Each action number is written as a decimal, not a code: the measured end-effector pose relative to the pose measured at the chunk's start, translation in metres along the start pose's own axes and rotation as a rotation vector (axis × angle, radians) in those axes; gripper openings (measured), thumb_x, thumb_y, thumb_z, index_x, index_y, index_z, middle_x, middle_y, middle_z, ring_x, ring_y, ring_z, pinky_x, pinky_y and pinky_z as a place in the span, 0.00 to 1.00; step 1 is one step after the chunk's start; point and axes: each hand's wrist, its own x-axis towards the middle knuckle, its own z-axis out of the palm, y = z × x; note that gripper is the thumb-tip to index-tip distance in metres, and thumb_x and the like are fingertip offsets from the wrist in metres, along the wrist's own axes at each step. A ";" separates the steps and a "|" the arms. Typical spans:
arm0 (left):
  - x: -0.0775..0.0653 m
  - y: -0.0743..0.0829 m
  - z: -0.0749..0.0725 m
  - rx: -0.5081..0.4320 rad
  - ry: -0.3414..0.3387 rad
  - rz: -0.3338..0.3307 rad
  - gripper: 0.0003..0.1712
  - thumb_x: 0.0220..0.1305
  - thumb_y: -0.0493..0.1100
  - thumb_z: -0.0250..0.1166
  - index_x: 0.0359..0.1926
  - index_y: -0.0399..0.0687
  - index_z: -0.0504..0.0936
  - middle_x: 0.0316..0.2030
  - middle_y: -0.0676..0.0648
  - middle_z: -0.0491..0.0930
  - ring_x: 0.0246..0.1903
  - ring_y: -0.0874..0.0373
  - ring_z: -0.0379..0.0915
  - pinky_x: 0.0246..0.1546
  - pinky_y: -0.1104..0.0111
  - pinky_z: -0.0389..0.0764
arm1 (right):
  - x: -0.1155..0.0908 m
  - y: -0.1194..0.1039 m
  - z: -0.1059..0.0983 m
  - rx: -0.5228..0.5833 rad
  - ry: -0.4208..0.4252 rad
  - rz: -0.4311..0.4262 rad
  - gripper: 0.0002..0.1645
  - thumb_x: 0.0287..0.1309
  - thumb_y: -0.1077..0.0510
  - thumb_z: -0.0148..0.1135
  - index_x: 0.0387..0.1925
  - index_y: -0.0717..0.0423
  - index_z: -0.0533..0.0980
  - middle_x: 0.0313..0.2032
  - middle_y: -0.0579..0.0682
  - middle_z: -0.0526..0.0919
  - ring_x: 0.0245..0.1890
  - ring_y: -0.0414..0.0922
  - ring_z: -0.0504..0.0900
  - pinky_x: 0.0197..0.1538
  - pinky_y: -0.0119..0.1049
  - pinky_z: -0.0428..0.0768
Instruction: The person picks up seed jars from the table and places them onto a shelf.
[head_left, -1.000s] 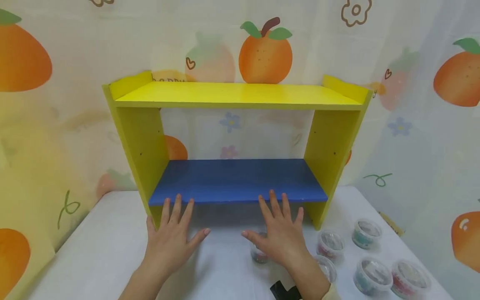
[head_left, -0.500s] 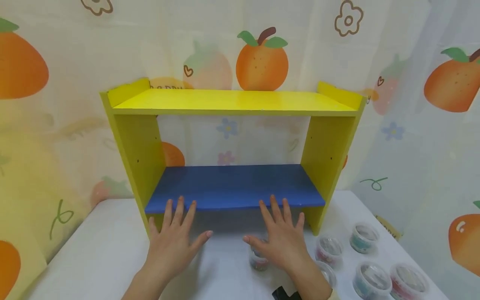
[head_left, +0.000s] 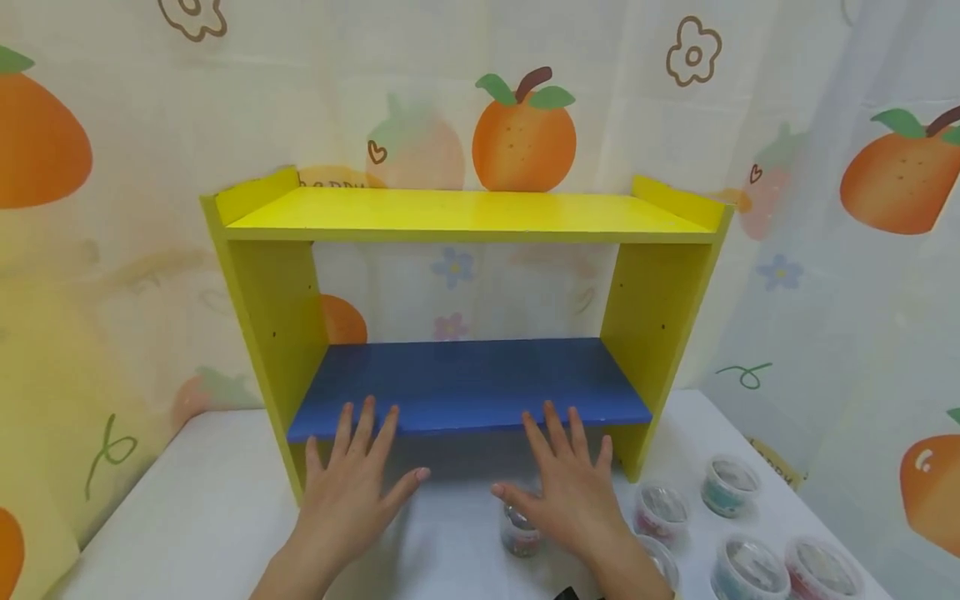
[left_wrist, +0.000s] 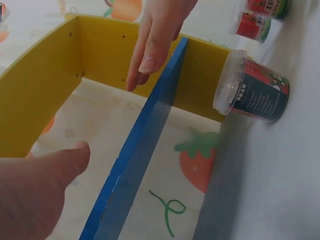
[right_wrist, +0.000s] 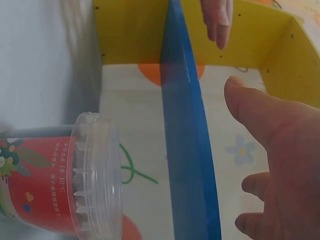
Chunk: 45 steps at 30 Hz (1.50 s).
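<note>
A small rack with a yellow frame [head_left: 472, 212] and a blue shelf board [head_left: 472, 379] stands on the white table. My left hand [head_left: 348, 492] is spread, palm down, before the left part of the board's front edge. Likewise spread, my right hand [head_left: 573, 492] is before its right part. Neither hand holds anything; whether the fingertips touch the board I cannot tell. A lidded clear plastic cup [head_left: 520, 533] is partly hidden by the right thumb. In the left wrist view a cup [left_wrist: 260, 92] has a dark printed label; in the right wrist view a cup [right_wrist: 40, 182] shows a red one.
Several more lidded cups stand on the table [head_left: 187, 492] at the right, among them a teal one [head_left: 730, 486] and a red one [head_left: 662, 511]. Behind hangs a fruit-patterned curtain [head_left: 585, 50]. A black object [head_left: 567, 593] shows at the bottom edge.
The head view has tilted up, so rack and cups appear lower in the frame. Both hands keep their spread pose before the blue board, with only slight shifts.
</note>
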 end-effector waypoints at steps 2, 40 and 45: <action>0.001 0.000 -0.003 -0.021 0.016 0.018 0.50 0.62 0.78 0.47 0.76 0.54 0.56 0.77 0.39 0.48 0.75 0.37 0.38 0.61 0.26 0.43 | -0.001 0.002 -0.001 0.012 0.005 0.000 0.62 0.47 0.13 0.45 0.77 0.37 0.49 0.79 0.49 0.41 0.78 0.57 0.35 0.65 0.77 0.38; 0.013 -0.108 -0.006 -0.577 0.460 -0.474 0.28 0.66 0.43 0.64 0.65 0.43 0.70 0.55 0.39 0.77 0.48 0.52 0.73 0.35 0.91 0.66 | 0.002 0.007 -0.013 0.274 0.397 -0.319 0.28 0.59 0.46 0.68 0.60 0.48 0.76 0.55 0.43 0.81 0.50 0.40 0.81 0.51 0.40 0.82; 0.013 -0.111 0.003 -0.625 0.480 -0.420 0.24 0.65 0.39 0.65 0.60 0.38 0.73 0.51 0.39 0.78 0.46 0.54 0.74 0.36 0.91 0.68 | -0.003 0.008 -0.015 0.270 0.382 -0.293 0.26 0.55 0.48 0.71 0.56 0.45 0.78 0.51 0.41 0.82 0.48 0.39 0.81 0.47 0.39 0.82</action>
